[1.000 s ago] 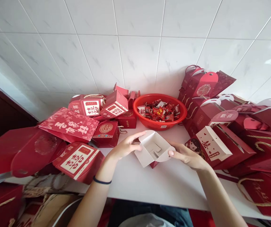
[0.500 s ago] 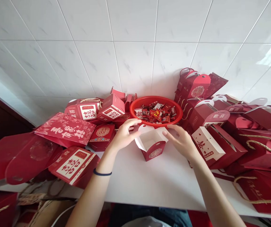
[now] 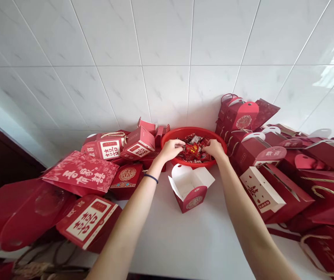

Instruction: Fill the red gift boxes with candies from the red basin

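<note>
Both hands had gone forward from the open box [image 3: 191, 190] into the basin [image 3: 167, 138] since the earlier frame. The box stood alone just in front of the basin, flaps up, white inside and red outside.

Item: sweets [image 3: 192, 149], heaped in the basin between the two hands. Small wrapped pieces in glossy red and white film. Judged light, slippery and crackly, firm within. Best pinched singly across the body or scooped several at a time, since smooth film may slide from a weak hold.

Left hand [image 3: 171, 149]: at the basin's left side, fingers [image 3: 179, 145] curled down onto the sweets. Whether they pinched one could not be told.

Right hand [image 3: 214, 149]: at the basin's right side, fingers bent into the heap, hold likewise hidden.

Basin: round, shallow, smooth red plastic with a rolled rim, on the white worktop [image 3: 184, 241].

Left of the basin: printed card gift boxes [image 3: 137, 144], stiff, sharp-edged, tumbled together.

Right of the basin: red gift bags [image 3: 242, 116] with cord handles, closely stacked.

Behind the basin: white tiled wall [image 3: 167, 58], glossy.
</note>
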Motion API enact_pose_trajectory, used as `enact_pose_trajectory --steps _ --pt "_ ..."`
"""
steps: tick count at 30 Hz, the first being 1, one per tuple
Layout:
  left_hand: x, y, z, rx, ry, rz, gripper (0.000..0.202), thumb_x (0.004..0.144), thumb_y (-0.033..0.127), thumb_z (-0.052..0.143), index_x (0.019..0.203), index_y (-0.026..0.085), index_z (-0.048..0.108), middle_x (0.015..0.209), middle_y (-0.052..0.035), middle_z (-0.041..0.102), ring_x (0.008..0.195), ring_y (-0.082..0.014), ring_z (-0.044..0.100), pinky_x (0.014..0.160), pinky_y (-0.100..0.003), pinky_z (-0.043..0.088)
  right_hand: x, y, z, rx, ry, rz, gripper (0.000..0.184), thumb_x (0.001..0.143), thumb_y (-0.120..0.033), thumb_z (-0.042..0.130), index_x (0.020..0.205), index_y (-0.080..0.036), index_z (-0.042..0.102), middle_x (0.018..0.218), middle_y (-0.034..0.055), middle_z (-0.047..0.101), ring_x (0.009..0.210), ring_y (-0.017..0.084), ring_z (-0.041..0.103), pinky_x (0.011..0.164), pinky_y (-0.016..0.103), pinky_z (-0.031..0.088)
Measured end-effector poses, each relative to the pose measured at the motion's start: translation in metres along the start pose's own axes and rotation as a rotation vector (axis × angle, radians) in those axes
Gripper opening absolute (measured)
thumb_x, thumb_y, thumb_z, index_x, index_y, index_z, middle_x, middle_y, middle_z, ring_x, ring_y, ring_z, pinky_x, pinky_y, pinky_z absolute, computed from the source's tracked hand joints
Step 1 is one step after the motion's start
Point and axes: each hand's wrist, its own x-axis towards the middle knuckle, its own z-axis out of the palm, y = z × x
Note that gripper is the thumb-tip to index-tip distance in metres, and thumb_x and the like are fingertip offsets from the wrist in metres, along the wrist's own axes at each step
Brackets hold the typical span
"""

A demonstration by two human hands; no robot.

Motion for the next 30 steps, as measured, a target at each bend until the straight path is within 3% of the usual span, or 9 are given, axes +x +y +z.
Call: enact_pose_trajectory --steps 4,8,12,17,21,25,30 --pt "0.026 -0.01 0.007 0.09 -0.094 -0.034 0.03 0.078 0.006 0.068 0.103 0.017 0.08 0.112 -0.0074 0.079 0.104 -0.0233 0.074 0.094 -0.03 0.057 0.008 0.005 0.016 -0.05 -0.128 0.046 0.031 0.038 -0.002 0.081 0.056 -0.018 0.061 0.066 0.0073 0.069 0.077 0.028 0.07 0.063 0.031 0.051" --pt "0.048 -0.016 0.015 0.176 -0.114 -0.066 0.034 0.076 0.004 0.065 0.103 0.019 0.08 0.115 -0.0062 0.079 0.107 -0.0232 0.072 0.094 -0.028 0.055 0.006 0.008 0.02 0.061 -0.139 -0.012 0.029 0.046 -0.011 0.079 0.073 -0.016 0.072 0.058 0.0007 0.065 0.06 0.02 0.064 0.053 0.026 0.047" --pt "0.066 -0.02 0.019 0.244 -0.066 -0.086 0.036 0.081 0.007 0.061 0.111 0.018 0.078 0.122 -0.0096 0.076 0.112 -0.0243 0.07 0.096 -0.029 0.053 0.008 0.013 0.014 0.175 0.002 -0.063 0.037 0.055 -0.019 0.072 0.091 -0.015 0.074 0.072 0.0016 0.071 0.068 0.019 0.066 0.059 0.025 0.05" --pt "0.077 -0.027 0.02 0.317 -0.059 -0.073 0.025 0.079 0.01 0.065 0.096 0.02 0.08 0.106 -0.0095 0.08 0.104 -0.0269 0.072 0.089 -0.031 0.053 0.012 0.018 0.014 0.23 0.149 -0.065 0.024 0.057 -0.022 0.063 0.08 -0.018 0.072 0.078 0.0047 0.074 0.079 0.023 0.069 0.068 0.03 0.05" --pt "0.079 -0.028 0.022 0.373 -0.089 -0.082 0.01 0.081 0.025 0.07 0.074 0.02 0.076 0.085 -0.0101 0.079 0.09 -0.0289 0.073 0.081 -0.033 0.053 0.01 0.017 0.015 0.257 0.158 -0.058 0.019 0.06 -0.026 0.062 0.075 -0.019 0.07 0.074 0.0047 0.073 0.077 0.024 0.069 0.071 0.032 0.05" --pt "0.086 -0.025 0.027 0.39 -0.098 -0.062 0.019 0.077 0.038 0.076 0.075 0.021 0.071 0.091 -0.0106 0.078 0.097 -0.0313 0.071 0.082 -0.034 0.052 0.008 0.013 0.015 0.268 0.156 -0.057 0.017 0.062 -0.03 0.064 0.074 -0.02 0.069 0.074 0.0048 0.072 0.077 0.024 0.069 0.074 0.033 0.051" --pt "0.093 -0.022 0.03 0.36 -0.119 -0.086 0.023 0.069 0.034 0.081 0.064 0.02 0.064 0.082 -0.0107 0.074 0.092 -0.033 0.069 0.08 -0.037 0.05 0.009 0.012 0.015 0.283 0.154 -0.062 0.018 0.064 -0.031 0.064 0.078 -0.019 0.068 0.079 0.0052 0.073 0.082 0.025 0.069 0.08 0.035 0.052"
